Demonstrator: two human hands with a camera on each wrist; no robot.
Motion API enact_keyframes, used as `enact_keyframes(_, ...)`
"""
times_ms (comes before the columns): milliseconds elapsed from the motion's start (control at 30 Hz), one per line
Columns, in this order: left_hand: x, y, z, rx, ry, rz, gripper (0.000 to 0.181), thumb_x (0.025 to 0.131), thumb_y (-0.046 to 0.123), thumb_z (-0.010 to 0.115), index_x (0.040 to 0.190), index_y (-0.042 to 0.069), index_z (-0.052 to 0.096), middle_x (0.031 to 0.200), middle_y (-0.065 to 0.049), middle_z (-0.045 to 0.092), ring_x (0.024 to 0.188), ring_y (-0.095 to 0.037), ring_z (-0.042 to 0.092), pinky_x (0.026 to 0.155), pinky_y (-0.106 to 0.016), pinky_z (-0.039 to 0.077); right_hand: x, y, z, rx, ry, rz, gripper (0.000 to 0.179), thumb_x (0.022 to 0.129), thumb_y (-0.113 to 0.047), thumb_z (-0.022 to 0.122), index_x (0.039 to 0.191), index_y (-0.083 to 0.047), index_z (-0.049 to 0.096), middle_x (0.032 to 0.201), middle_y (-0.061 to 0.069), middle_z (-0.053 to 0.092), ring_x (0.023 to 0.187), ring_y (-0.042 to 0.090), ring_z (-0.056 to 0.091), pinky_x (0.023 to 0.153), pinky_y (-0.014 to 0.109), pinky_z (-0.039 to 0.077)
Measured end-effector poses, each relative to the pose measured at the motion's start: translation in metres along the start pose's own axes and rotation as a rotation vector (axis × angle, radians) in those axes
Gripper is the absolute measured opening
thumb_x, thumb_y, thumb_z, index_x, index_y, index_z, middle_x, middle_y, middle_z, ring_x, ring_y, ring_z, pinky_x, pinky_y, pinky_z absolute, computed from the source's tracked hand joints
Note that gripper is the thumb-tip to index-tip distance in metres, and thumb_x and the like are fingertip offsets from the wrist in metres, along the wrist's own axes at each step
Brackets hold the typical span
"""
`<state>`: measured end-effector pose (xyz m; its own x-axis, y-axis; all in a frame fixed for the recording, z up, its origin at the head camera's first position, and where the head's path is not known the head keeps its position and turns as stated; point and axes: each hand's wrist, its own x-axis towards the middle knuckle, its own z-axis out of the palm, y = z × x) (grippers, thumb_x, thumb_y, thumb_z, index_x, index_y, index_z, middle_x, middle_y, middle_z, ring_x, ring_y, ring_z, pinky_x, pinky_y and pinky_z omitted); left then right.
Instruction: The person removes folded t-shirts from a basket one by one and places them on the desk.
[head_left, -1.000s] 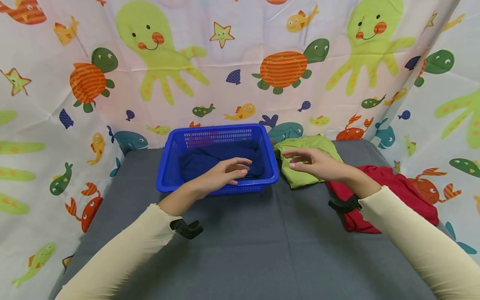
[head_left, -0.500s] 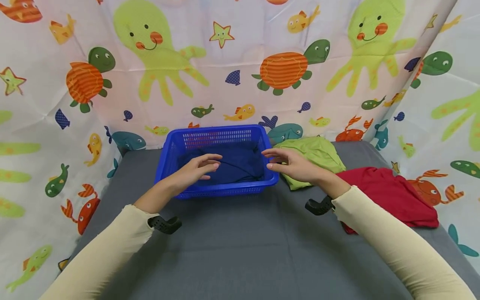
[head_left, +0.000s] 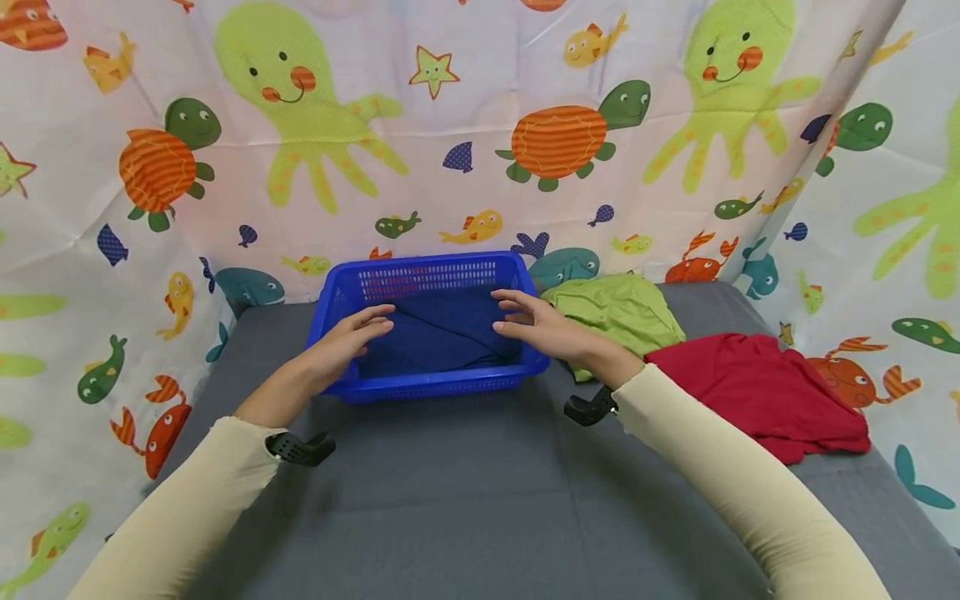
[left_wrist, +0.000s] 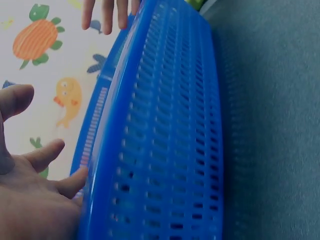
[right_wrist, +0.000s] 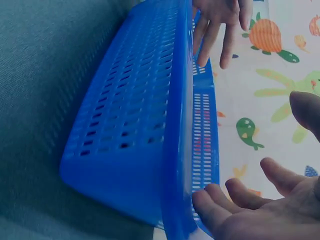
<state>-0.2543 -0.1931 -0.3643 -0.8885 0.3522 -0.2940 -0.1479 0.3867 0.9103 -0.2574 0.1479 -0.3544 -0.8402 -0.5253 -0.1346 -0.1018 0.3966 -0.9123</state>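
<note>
A blue plastic basket (head_left: 431, 386) with slotted walls stands at the back middle of the table. Dark blue fabric (head_left: 442, 329) lies inside it. My left hand (head_left: 333, 350) hovers over the basket's left front part, fingers relaxed and holding nothing. Over the right end is my right hand (head_left: 551, 329), its fingers loosely bent and also holding nothing. In the left wrist view the left hand (left_wrist: 40, 195) lies beside the basket rim (left_wrist: 112, 125); whether it touches is unclear. The right wrist view shows the right hand (right_wrist: 265, 205) close to the rim (right_wrist: 177, 130).
Right of the basket lies a lime green cloth (head_left: 618, 312). A red cloth (head_left: 765, 392) is crumpled nearer the table's right edge. Grey fabric covers the table (head_left: 450, 500). A curtain (head_left: 450, 125) printed with sea animals closes off the back and both sides.
Both hands have moved left over the basket, the left toward its left front side, the right from above the green cloth to its right end. Basket and cloths appear to stay put.
</note>
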Motion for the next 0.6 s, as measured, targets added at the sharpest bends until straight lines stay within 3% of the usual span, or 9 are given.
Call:
enact_keyframes(267, 0.004, -0.008, -0.010, -0.088, 0.078, -0.107, 0.076, 0.106, 0.040, 0.046, 0.165, 0.025, -0.001, 0.170, -0.013, -0.018, 0.158, -0.033, -0.017, 0.125, -0.065, -0.001, 0.026, 0.004, 0.018, 0.052, 0.042, 0.133, 0.079, 0.103, -0.036, 0.058, 0.164, -0.028, 0.009, 0.171, 0.015, 0.006, 0.159, 0.036, 0.006, 0.126, 0.060, 0.016)
enact_keyframes(400, 0.010, -0.013, -0.011, -0.095, 0.094, -0.177, 0.081, 0.105, 0.044, 0.046, 0.164, 0.027, -0.008, 0.170, -0.010, -0.020, 0.158, -0.034, -0.017, 0.125, -0.065, 0.000, 0.036, 0.007, 0.027, 0.053, 0.082, 0.201, 0.082, 0.102, -0.038, 0.059, 0.164, -0.026, 0.007, 0.172, 0.012, 0.001, 0.159, 0.035, 0.004, 0.126, 0.060, 0.017)
enact_keyframes(600, 0.021, -0.017, -0.012, -0.117, 0.071, -0.263, 0.085, 0.104, 0.046, 0.047, 0.163, 0.028, -0.012, 0.170, -0.010, -0.020, 0.157, -0.039, -0.014, 0.124, -0.067, 0.003, 0.040, 0.005, 0.031, 0.038, 0.104, 0.264, 0.085, 0.101, -0.038, 0.060, 0.164, -0.025, 0.004, 0.172, 0.008, -0.002, 0.159, 0.034, 0.006, 0.126, 0.058, 0.017)
